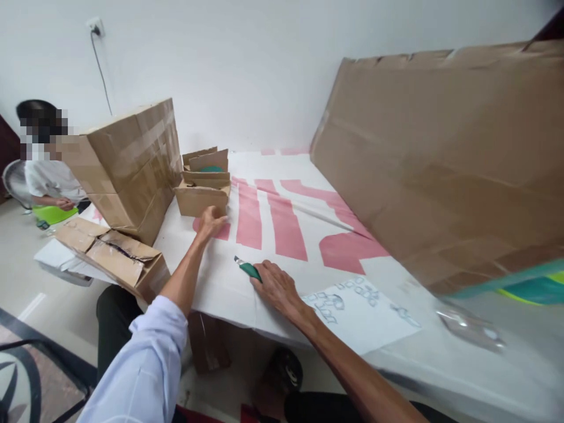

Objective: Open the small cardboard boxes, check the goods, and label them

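My left hand [212, 222] reaches forward to the lower front of a small cardboard box [200, 201] whose top flaps stand up. Its fingers are partly bent and look apart, with nothing visible in them; whether they touch the box I cannot tell. In my right hand [278, 288] is a green utility knife [249, 270], its blade end pointing away to the left, just above the white and pink cloth. Behind the first box stands another small open box [206, 160] with something green inside.
A tall taped carton [132, 158] and a low closed carton [112, 252] stand at the left. On the right leans a large cardboard box [445, 158]. A drawn sheet [361, 314] and a blurred clear packet [470, 326] lie near the front edge. Another person [55, 176] sits far left.
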The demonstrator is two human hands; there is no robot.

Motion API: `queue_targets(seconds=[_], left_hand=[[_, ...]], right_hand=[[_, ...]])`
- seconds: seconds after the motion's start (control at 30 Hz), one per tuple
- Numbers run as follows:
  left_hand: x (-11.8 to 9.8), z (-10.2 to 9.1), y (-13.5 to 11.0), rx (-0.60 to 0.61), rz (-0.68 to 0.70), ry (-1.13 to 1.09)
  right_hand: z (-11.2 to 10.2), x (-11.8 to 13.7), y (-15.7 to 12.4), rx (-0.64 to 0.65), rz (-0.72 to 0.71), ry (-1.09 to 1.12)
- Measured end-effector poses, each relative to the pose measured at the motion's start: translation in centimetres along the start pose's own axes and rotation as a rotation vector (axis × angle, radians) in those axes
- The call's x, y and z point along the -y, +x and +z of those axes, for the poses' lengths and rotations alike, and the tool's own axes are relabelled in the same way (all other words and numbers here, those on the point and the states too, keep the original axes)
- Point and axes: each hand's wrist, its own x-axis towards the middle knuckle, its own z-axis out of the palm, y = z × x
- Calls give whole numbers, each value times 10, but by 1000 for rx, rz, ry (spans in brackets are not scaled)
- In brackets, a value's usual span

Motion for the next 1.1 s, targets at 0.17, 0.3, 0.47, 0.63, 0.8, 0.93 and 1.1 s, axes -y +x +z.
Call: queue_targets(seconds=[0.17, 0.3, 0.47, 0.63, 0.8, 0.93, 1.1], left_hand=[[-23, -68, -100, 236, 420, 124], [-26, -172, -152, 376, 479, 519], [-7, -255, -142, 455, 216, 793], [7, -262, -125, 558, 199, 761], [19, -263, -136, 548, 128, 876], [24, -266, -146, 562, 249, 1002], [16, -231, -159, 543, 385, 978]], right_hand=[[1, 2, 5, -27, 83, 7], [-3, 3, 5, 28, 129, -6], [-4, 8, 2, 47, 131, -44], [-2, 13, 0, 53, 138, -50], [-5, 13, -4, 42, 132, -49], [-8, 19, -6, 63, 144, -64], [-7, 29, -8, 82, 162, -72]])
